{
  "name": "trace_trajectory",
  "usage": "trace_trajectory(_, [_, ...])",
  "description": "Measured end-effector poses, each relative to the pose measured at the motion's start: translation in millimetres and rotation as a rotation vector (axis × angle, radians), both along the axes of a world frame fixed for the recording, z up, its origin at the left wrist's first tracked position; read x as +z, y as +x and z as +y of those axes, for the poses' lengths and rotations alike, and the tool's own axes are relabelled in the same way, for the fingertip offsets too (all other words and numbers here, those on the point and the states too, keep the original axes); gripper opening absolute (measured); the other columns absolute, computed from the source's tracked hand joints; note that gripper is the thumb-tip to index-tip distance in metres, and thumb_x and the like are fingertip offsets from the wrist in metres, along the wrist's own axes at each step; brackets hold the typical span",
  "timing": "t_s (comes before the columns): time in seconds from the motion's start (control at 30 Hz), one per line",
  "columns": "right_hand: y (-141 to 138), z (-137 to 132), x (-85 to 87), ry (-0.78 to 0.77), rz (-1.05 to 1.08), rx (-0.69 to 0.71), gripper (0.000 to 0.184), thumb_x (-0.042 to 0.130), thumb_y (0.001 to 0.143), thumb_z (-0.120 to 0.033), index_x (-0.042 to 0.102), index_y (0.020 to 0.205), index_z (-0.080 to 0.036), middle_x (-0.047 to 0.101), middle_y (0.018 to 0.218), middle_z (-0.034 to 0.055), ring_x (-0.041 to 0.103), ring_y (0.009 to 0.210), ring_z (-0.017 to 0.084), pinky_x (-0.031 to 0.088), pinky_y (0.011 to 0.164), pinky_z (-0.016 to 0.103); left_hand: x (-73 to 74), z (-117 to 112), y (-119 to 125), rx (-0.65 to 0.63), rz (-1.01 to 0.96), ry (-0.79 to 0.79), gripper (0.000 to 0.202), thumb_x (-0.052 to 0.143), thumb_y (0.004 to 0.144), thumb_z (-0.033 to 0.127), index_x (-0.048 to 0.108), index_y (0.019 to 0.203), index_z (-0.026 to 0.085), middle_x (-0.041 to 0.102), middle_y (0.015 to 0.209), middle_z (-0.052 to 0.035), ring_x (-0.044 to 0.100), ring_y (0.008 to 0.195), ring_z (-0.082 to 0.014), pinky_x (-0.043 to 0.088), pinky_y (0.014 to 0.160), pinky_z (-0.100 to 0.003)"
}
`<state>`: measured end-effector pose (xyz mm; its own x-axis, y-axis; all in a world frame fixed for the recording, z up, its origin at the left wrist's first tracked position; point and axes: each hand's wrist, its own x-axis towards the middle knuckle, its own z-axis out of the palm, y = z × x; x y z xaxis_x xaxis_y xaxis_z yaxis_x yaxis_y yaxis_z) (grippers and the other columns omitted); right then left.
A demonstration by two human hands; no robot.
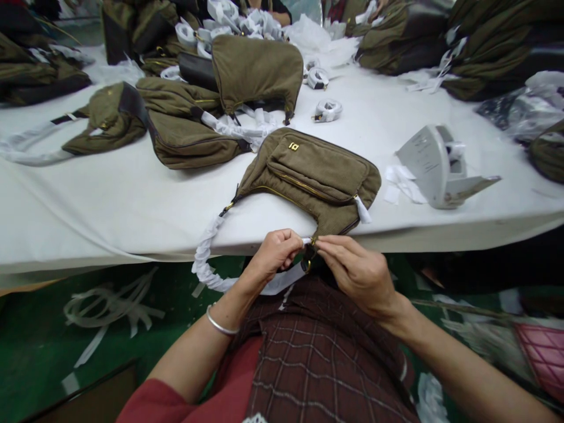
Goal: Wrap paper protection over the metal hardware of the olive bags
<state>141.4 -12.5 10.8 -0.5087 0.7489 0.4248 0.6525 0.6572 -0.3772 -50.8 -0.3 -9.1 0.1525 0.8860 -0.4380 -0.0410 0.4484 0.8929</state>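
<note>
An olive-green shoulder bag (321, 170) with a gold zipper lies at the table's front edge. Its strap (205, 258), wrapped in white material, loops down over the edge towards my lap. My left hand (277, 252) is closed in a pinch on a small white strip (306, 241) by the bag's lower corner. Fingertips of my right hand (356, 273) pinch the small gold-coloured metal fitting (312, 241) at that same corner, touching close to the left fingers. Just below hangs the strap's end with a gold ring (308, 266). My fingers partly hide the fitting.
More olive bags (258, 73) lie behind and to the left on the white-covered table (79, 217). Rolled wrapped straps (328, 110) lie at the middle back. A grey tape dispenser (434, 167) stands at right. Another person (277, 9) is across the table. White strips (110, 305) litter the green floor.
</note>
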Motion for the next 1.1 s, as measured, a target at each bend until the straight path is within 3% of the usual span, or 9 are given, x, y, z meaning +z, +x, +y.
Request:
trace_trajectory(0.17, [-17.9, 27.9, 22.1, -0.121, -0.347, 0.063, 0.025, 0.046, 0.098, -0.022, 0.07, 0.105, -0.019, 0.072, 0.107, 0.0068, 0.068, 0.081, 0.014, 0.046, 0.063, 0.023, 1.3, 1.4, -0.8, -0.025, 0.008, -0.002, 0.017, 0.057, 0.072, 0.03, 0.047, 0.063, 0.019, 0.042, 0.047, 0.0093, 0.031, 0.034, -0.0024, 0.018, 0.034, -0.016])
trace_trajectory(0.33, [-33.0, 31.5, 13.1, -0.064, -0.532, 0.059, 0.024, 0.045, 0.095, -0.017, 0.068, 0.086, -0.015, 0.067, 0.083, 0.0065, 0.059, 0.061, 0.013, 0.026, 0.052, 0.029, 1.0, -0.8, -5.3, -0.076, 0.138, 0.038, 0.021, 0.052, 0.08, 0.032, 0.046, 0.063, 0.02, 0.042, 0.047, 0.0089, 0.034, 0.035, -0.0053, 0.024, 0.036, -0.018])
trace_trajectory(0.47, [-30.4, 32.4, -3.5, 0.042, -0.522, 0.135, 0.024, 0.043, 0.093, -0.013, 0.066, 0.085, -0.014, 0.064, 0.08, 0.0068, 0.054, 0.058, 0.014, 0.025, 0.053, 0.031, 1.0, -9.6, -7.6, -0.147, 0.702, 0.527, 0.023, 0.049, 0.092, 0.029, 0.06, 0.075, 0.018, 0.063, 0.065, 0.0, 0.059, 0.059, -0.0127, 0.045, 0.057, -0.023])
trace_trajectory(0.57, [-28.0, 33.0, -10.1, 0.041, -0.463, 0.136, 0.021, 0.045, 0.092, -0.016, 0.066, 0.087, -0.013, 0.065, 0.082, 0.0075, 0.055, 0.061, 0.014, 0.031, 0.056, 0.028, -4.4, -15.6, -10.9, -0.215, 1.049, 0.922, 0.017, 0.049, 0.095, 0.023, 0.064, 0.091, 0.016, 0.069, 0.081, -0.0057, 0.064, 0.072, -0.0168, 0.05, 0.065, -0.027])
trace_trajectory(0.67, [-26.4, 31.9, -2.3, -0.053, -0.355, 0.124, 0.022, 0.045, 0.093, -0.015, 0.067, 0.093, -0.014, 0.069, 0.09, 0.0082, 0.062, 0.069, 0.014, 0.04, 0.061, 0.025, -11.0, -17.0, -18.7, -0.214, 1.13, 1.224, 0.018, 0.05, 0.096, 0.02, 0.06, 0.11, 0.014, 0.071, 0.085, -0.0067, 0.067, 0.075, -0.0172, 0.053, 0.066, -0.027])
trace_trajectory(0.77, [-17.6, 38.7, 22.7, -0.188, -0.102, 0.184, 0.021, 0.047, 0.095, -0.019, 0.068, 0.099, -0.018, 0.072, 0.097, 0.0057, 0.067, 0.083, 0.015, 0.049, 0.073, 0.024, -14.6, -13.8, -27.4, -0.149, 1.087, 1.393, 0.023, 0.054, 0.095, 0.018, 0.056, 0.117, 0.012, 0.072, 0.081, -0.0054, 0.069, 0.072, -0.0151, 0.054, 0.066, -0.025])
trace_trajectory(0.87, [2.3, 69.6, 51.7, -0.126, 0.122, 0.081, 0.018, 0.052, 0.095, -0.025, 0.069, 0.097, -0.021, 0.072, 0.097, 0.0051, 0.067, 0.088, 0.016, 0.052, 0.081, 0.027, -15.9, -8.5, -32.0, -0.13, 1.079, 1.433, 0.024, 0.058, 0.093, 0.02, 0.057, 0.115, 0.012, 0.071, 0.073, -0.0034, 0.068, 0.064, -0.0147, 0.055, 0.06, -0.025])
trace_trajectory(1.0, [29.7, 150.1, 66.8, -0.001, 0.043, -0.223, 0.03, 0.061, 0.088, -0.035, 0.068, 0.111, -0.017, 0.067, 0.119, 0.0122, 0.06, 0.114, 0.028, 0.044, 0.102, 0.043, -17.7, -4.0, -34.2, -0.086, 1.059, 1.434, 0.029, 0.055, 0.095, 0.024, 0.054, 0.12, 0.011, 0.073, 0.081, -0.007, 0.069, 0.068, -0.0161, 0.058, 0.065, -0.027])
trace_trajectory(1.1, [36.1, 207.9, 59.4, -0.438, -0.011, -0.271, 0.059, 0.073, 0.075, -0.048, 0.063, 0.123, -0.015, 0.063, 0.127, 0.0148, 0.058, 0.118, 0.033, 0.044, 0.102, 0.046, -20.5, -4.0, -37.9, -0.027, 1.042, 1.437, 0.028, 0.051, 0.096, 0.021, 0.054, 0.122, 0.01, 0.075, 0.089, -0.0095, 0.071, 0.075, -0.0167, 0.059, 0.069, -0.027])
